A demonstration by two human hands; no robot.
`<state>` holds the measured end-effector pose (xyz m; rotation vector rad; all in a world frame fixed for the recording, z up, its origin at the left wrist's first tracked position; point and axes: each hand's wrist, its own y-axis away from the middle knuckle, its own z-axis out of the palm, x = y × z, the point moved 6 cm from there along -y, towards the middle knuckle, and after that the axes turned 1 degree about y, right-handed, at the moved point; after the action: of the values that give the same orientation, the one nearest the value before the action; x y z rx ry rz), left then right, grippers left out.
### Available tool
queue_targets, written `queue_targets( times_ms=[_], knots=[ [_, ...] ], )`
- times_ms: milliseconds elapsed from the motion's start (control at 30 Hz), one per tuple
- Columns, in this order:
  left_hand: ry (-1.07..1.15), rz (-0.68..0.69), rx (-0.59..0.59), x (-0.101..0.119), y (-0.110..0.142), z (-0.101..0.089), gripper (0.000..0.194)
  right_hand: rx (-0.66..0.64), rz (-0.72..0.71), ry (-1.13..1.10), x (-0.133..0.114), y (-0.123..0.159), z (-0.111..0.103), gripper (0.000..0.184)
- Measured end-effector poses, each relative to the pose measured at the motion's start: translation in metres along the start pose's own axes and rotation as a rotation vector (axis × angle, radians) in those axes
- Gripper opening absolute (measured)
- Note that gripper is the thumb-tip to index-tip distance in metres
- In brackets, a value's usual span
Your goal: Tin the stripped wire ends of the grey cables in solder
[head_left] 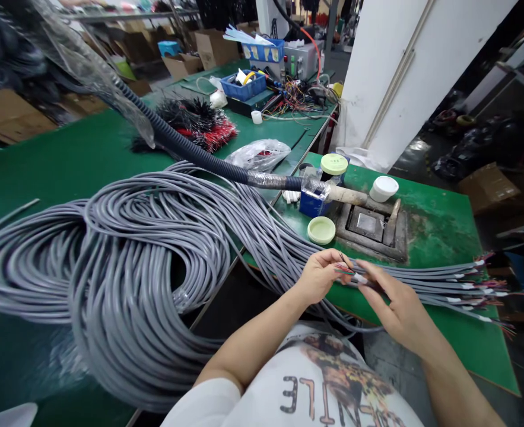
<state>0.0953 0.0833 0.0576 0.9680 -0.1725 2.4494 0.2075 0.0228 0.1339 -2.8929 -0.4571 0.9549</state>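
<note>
Thin coloured wires (343,268) at a grey cable's stripped end are pinched between the fingers of my left hand (319,274). Just to the right, my right hand (393,301) has its thumb and forefinger around the same cable, by a white band (359,278) near the stripped end. Behind and beyond my hands runs a bundle of grey cables (415,274). Its stripped ends (488,287) fan out at the bench's right side, several with white bands. To the left, large coils of the grey cable (155,213) lie heaped on the green table.
A solder pot (368,224) sits in a dark frame on the green bench (448,225). Near it are a pale green lid (321,230), a white-lidded tub (383,188) and a ribbed hose (190,148) hanging across. Farther back are red and black wires (199,124) and blue bins (244,86).
</note>
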Motion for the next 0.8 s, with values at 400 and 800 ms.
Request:
queue_targets(
  times_ms=[400,800],
  knots=[
    [0.049,0.116,0.225,-0.006,0.008,0.016,0.022,0.442,0.062,-0.043,-0.001,-0.021,-0.002,0.018],
    [-0.031,0.251,0.325,0.003,0.010,-0.008,0.018,0.324,-0.071,-0.008,-0.002,-0.045,0.004,0.015]
  ],
)
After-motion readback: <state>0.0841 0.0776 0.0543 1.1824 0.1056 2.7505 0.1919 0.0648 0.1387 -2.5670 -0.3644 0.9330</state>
